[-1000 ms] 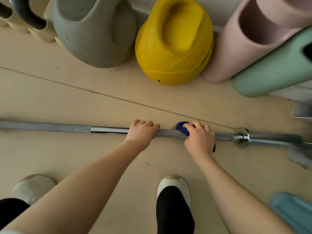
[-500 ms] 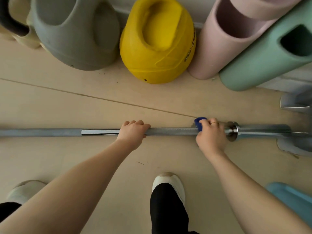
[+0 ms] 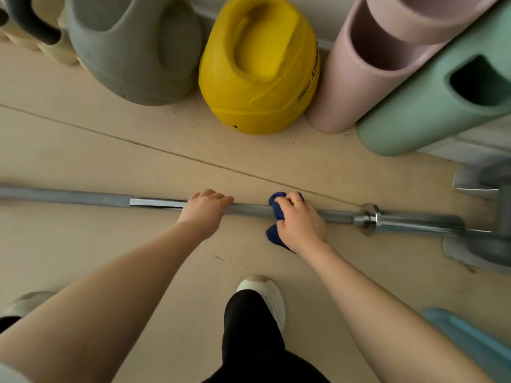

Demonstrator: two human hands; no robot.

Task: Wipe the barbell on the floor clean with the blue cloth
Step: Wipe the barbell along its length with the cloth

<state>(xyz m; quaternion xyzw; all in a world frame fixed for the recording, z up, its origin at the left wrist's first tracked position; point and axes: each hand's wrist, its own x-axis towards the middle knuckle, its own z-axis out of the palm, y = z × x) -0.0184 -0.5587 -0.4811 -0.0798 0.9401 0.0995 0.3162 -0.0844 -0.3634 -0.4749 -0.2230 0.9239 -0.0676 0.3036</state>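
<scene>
A steel barbell (image 3: 91, 199) lies across the beige floor from left to right, with a collar (image 3: 369, 217) and sleeve at its right end. My left hand (image 3: 204, 210) grips the shaft near its middle. A short way to the right, my right hand (image 3: 300, 221) is wrapped around the shaft with the blue cloth (image 3: 276, 208) folded over the bar; a loose flap of cloth hangs below the hand.
Along the wall stand a grey kettlebell (image 3: 132, 48), a yellow kettlebell (image 3: 260, 64), a pink foam roller (image 3: 367, 67) and a green one (image 3: 431, 98). A grey metal stand (image 3: 486, 239) holds the bar's right end. My shoes (image 3: 265, 294) are below the bar; a light-blue object (image 3: 467, 341) lies at lower right.
My right hand slid right with the cloth to the collar, then back left toward my left hand. The left hand kept its grip on the shaft.
</scene>
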